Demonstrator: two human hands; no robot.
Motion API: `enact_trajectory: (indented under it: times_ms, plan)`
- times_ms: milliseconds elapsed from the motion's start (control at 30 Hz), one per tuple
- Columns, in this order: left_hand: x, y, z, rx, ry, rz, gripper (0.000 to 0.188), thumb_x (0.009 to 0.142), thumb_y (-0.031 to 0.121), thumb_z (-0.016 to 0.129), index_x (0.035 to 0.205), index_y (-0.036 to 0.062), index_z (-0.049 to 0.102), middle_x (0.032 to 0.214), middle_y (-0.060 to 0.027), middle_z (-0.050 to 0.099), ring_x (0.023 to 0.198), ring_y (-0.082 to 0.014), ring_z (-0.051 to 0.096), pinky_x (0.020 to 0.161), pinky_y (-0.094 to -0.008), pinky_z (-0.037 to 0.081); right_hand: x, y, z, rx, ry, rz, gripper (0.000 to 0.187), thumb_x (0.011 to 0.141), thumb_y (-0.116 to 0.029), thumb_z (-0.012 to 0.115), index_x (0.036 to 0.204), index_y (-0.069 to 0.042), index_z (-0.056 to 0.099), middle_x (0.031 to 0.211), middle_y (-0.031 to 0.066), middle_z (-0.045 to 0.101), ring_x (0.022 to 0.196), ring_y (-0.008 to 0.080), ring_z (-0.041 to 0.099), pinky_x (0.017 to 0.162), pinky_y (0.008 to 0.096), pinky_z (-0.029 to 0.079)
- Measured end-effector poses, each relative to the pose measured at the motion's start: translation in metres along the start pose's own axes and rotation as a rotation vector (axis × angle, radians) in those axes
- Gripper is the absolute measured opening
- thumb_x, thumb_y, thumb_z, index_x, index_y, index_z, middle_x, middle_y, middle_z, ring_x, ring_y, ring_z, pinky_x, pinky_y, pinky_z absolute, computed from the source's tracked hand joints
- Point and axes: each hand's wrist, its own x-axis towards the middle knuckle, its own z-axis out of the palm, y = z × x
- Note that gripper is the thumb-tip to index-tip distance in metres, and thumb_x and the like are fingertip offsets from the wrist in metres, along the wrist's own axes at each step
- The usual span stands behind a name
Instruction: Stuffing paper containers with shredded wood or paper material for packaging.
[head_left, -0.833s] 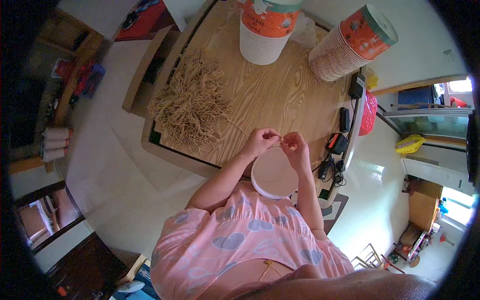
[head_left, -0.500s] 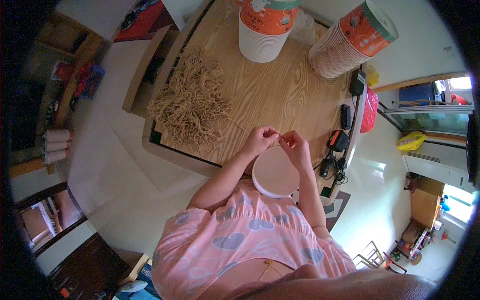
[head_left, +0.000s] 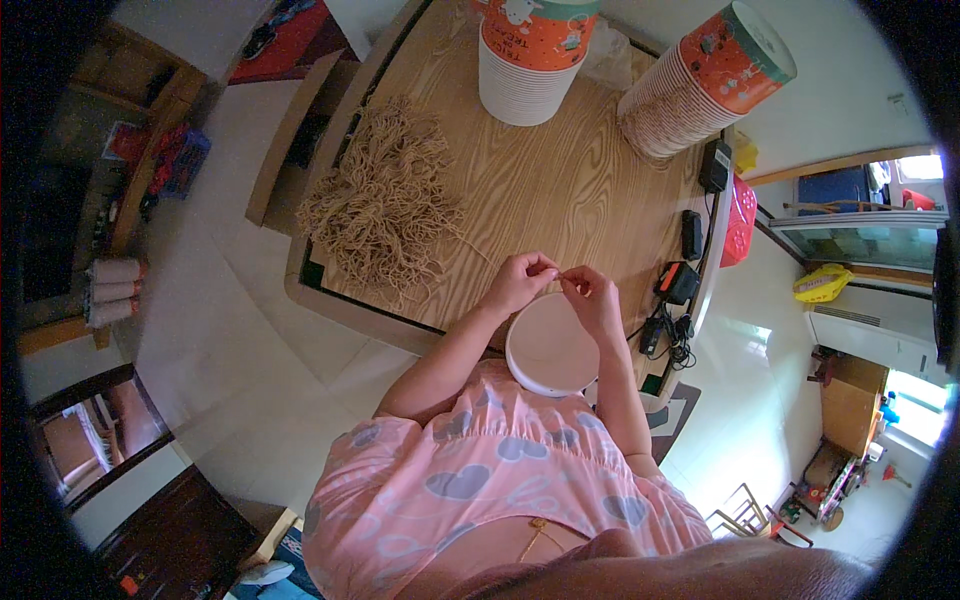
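Both my hands meet fingertip to fingertip at the far edge of a round white paper tub (head_left: 550,350), which stands against my front at the table's near edge. My left hand (head_left: 520,282) pinches with thumb and forefinger. Close beside it, my right hand (head_left: 594,298) is also pinched. Whatever lies between the fingertips is too small to make out. To the left, a tangled heap of tan cords (head_left: 385,200) covers part of the wood-grain table (head_left: 540,190). One loose strand trails from the heap toward my left hand.
Two stacks of paper tubs stand at the far side, an upright stack (head_left: 530,90) and a leaning stack (head_left: 690,95), both with orange printed tops. A clear plastic bag (head_left: 607,55) sits between them. Black adapters (head_left: 677,283) and coiled cables (head_left: 682,345) line the right edge.
The tub has shifted very slightly to the right. My fingertips have moved a little against each other, still pinched at the same spot.
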Motion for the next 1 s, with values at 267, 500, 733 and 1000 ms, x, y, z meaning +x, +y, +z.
enact_trajectory:
  times_ms: [267, 500, 733, 1000]
  plan:
    - [0.002, -0.002, 0.004, 0.019, 0.042, 0.076, 0.012, 0.080, 0.015, 0.065, 0.084, 0.0033, 0.065, 0.077, -0.0014, 0.064, 0.071, -0.0082, 0.058, 0.066, -0.0246, 0.047, 0.001, 0.004, -0.001, -0.043, 0.011, -0.030, 0.011, 0.077, -0.010, 0.064, 0.082, 0.000, 0.063, 0.063, 0.0023, 0.056, 0.058, 0.0080, 0.045, 0.054, 0.0242, 0.040]
    - [0.004, -0.007, 0.005, 0.122, 0.116, 0.128, 0.008, 0.079, 0.010, 0.063, 0.082, 0.0022, 0.064, 0.076, -0.0040, 0.065, 0.067, -0.0123, 0.059, 0.065, -0.0266, 0.048, 0.002, 0.007, 0.000, -0.054, 0.002, -0.027, 0.012, 0.076, -0.011, 0.064, 0.081, 0.000, 0.062, 0.063, 0.0034, 0.056, 0.058, 0.0088, 0.046, 0.054, 0.0251, 0.041]
    - [0.008, -0.001, 0.012, 0.448, 0.300, 0.474, 0.009, 0.076, 0.009, 0.063, 0.076, 0.0014, 0.059, 0.071, -0.0113, 0.061, 0.064, -0.0255, 0.060, 0.057, -0.0331, 0.047, 0.004, 0.014, 0.004, -0.135, 0.077, -0.132, 0.012, 0.076, -0.011, 0.065, 0.080, -0.001, 0.061, 0.063, 0.0050, 0.056, 0.059, 0.0092, 0.048, 0.054, 0.0259, 0.042]
    - [0.014, -0.006, 0.007, 0.211, 0.123, 0.233, 0.008, 0.078, 0.011, 0.064, 0.081, 0.0029, 0.064, 0.075, -0.0063, 0.064, 0.065, -0.0145, 0.058, 0.062, -0.0276, 0.046, 0.016, 0.026, -0.013, 0.130, -0.164, 0.152, 0.016, 0.083, -0.015, 0.059, 0.085, -0.001, 0.064, 0.073, 0.0080, 0.064, 0.066, 0.0126, 0.057, 0.061, 0.0281, 0.046]
